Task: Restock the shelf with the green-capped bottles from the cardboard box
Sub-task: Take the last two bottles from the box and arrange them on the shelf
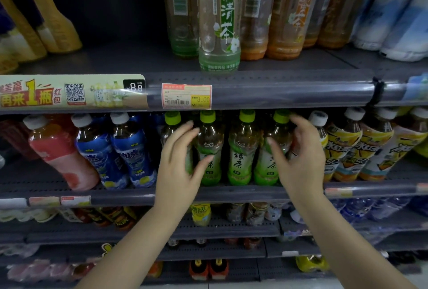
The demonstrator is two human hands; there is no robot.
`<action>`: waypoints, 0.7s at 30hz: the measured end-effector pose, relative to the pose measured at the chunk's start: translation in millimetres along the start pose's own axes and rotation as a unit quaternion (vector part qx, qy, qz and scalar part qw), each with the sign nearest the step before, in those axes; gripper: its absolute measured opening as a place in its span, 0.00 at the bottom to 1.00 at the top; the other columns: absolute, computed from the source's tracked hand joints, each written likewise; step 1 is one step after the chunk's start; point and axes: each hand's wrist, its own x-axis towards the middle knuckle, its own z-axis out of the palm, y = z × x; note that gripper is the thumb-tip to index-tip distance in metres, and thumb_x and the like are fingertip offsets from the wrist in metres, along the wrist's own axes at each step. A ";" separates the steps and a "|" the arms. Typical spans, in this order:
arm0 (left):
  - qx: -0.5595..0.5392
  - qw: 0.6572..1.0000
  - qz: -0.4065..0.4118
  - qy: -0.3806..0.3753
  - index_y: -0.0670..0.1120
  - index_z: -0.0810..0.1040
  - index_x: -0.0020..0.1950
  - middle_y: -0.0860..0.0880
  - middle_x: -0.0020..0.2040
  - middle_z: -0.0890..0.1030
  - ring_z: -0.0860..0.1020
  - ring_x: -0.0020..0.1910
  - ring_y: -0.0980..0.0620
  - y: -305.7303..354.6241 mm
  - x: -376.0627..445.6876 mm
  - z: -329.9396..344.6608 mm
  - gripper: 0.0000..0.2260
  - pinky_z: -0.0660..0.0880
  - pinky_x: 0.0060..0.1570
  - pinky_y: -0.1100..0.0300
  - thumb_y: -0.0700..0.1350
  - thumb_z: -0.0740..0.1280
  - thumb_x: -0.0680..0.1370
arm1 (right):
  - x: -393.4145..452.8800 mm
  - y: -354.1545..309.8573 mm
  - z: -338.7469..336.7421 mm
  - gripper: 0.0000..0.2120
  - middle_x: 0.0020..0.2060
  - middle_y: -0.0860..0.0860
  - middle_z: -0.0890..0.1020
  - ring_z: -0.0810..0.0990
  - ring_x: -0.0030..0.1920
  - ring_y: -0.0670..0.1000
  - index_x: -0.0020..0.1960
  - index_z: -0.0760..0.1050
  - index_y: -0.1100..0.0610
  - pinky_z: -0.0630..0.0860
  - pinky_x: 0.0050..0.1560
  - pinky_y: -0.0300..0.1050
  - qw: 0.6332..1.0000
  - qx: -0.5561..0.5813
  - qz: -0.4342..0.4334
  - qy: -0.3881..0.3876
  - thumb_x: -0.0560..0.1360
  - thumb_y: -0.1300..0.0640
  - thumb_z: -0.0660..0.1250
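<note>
Four green-capped bottles (240, 147) are standing in a row on the middle shelf (231, 192), under the price tag (186, 96). Both hands are hovering spread before them: the left hand (179, 170) by the leftmost bottle, the right hand (301, 163) by the rightmost.

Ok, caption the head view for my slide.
Both hands, left and right, open around four green-capped bottles on the middle shelf.

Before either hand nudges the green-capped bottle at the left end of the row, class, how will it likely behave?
The leftmost green-capped bottle looks full, so probably heavy for its size. Tall and narrow, it may tip into its neighbour. Its glossy plastic could slip under the left hand.
</note>
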 end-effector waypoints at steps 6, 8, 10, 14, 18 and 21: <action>0.031 0.994 -0.091 -0.046 0.45 0.63 0.71 0.44 0.70 0.66 0.64 0.70 0.48 14.4 34.7 19.5 0.30 0.62 0.67 0.61 0.50 0.71 0.73 | 20.8 -1.1 7.2 0.30 0.65 0.53 0.73 0.71 0.65 0.52 0.70 0.62 0.57 0.69 0.62 0.43 0.994 0.010 0.091 -0.055 0.73 0.53 0.70; 0.054 0.991 -0.092 -0.077 0.46 0.62 0.71 0.43 0.70 0.67 0.66 0.69 0.45 13.9 38.2 23.3 0.30 0.67 0.67 0.54 0.47 0.71 0.73 | 27.0 2.2 9.3 0.26 0.61 0.55 0.76 0.74 0.61 0.54 0.68 0.65 0.59 0.70 0.57 0.41 0.993 -0.006 0.091 -0.074 0.73 0.56 0.69; 0.070 0.989 -0.083 -0.096 0.47 0.63 0.71 0.43 0.68 0.68 0.69 0.67 0.44 13.3 39.9 23.3 0.29 0.70 0.64 0.53 0.46 0.71 0.74 | 30.5 4.5 8.8 0.23 0.58 0.56 0.77 0.76 0.59 0.56 0.64 0.68 0.60 0.69 0.54 0.40 0.994 -0.029 0.078 -0.074 0.73 0.57 0.70; 0.100 0.987 -0.079 -0.103 0.47 0.63 0.71 0.43 0.68 0.68 0.70 0.67 0.44 13.1 41.1 22.4 0.29 0.70 0.62 0.54 0.46 0.70 0.74 | 31.3 4.0 6.7 0.23 0.56 0.57 0.78 0.76 0.57 0.57 0.62 0.69 0.60 0.69 0.51 0.39 0.993 -0.065 0.057 -0.075 0.71 0.55 0.72; 0.143 0.987 -0.010 -0.079 0.45 0.66 0.69 0.43 0.68 0.68 0.66 0.68 0.43 21.4 39.1 23.6 0.26 0.69 0.66 0.51 0.47 0.69 0.74 | 32.9 4.4 3.8 0.23 0.55 0.58 0.78 0.77 0.57 0.58 0.61 0.69 0.61 0.70 0.52 0.41 0.993 -0.069 0.047 -0.081 0.71 0.55 0.72; 0.163 0.980 0.047 -0.100 0.43 0.67 0.69 0.43 0.65 0.73 0.70 0.66 0.43 35.1 44.9 30.8 0.26 0.69 0.66 0.49 0.53 0.66 0.75 | 34.0 5.7 1.0 0.23 0.55 0.58 0.79 0.77 0.57 0.58 0.61 0.69 0.61 0.72 0.52 0.42 0.993 -0.067 0.040 -0.091 0.70 0.56 0.73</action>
